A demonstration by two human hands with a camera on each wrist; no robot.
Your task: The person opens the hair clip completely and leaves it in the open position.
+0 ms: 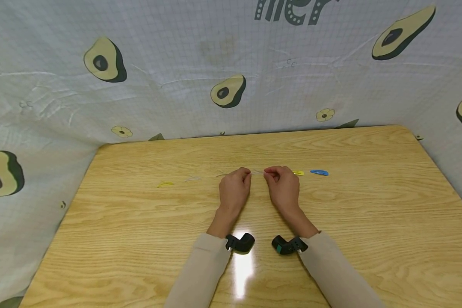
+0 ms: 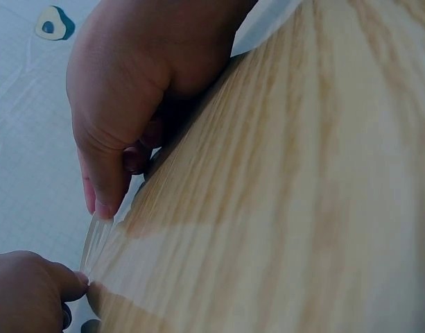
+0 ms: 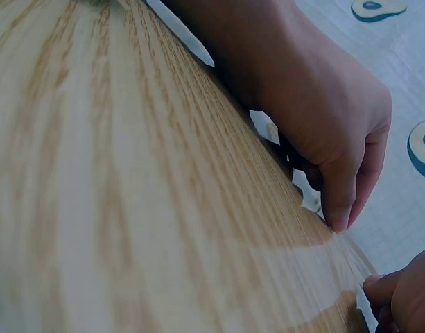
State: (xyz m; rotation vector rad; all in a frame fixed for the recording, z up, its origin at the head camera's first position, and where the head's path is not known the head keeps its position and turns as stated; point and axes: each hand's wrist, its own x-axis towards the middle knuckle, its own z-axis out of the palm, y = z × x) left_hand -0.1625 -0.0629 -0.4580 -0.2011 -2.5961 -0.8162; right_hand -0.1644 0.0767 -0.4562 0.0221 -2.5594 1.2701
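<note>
A thin pale hair clip (image 1: 257, 172) spans the gap between my two hands, just above the table. My left hand (image 1: 235, 188) pinches one end of it between thumb and fingertip. The other end is pinched by my right hand (image 1: 284, 188). In the left wrist view the clip (image 2: 96, 239) shows as several narrow whitish strips with gaps between them. Right beside my right hand lies a yellow snap hair clip (image 1: 298, 173), partly covered by it. Close to my left hand is a thin brownish clip (image 1: 220, 175).
Further right on the wooden table (image 1: 369, 214) lies a blue snap clip (image 1: 319, 173). To the left are a whitish clip (image 1: 193, 179) and a yellow one (image 1: 165, 184), both thin and splayed. An avocado-print cloth (image 1: 169, 102) hangs behind the table's far edge.
</note>
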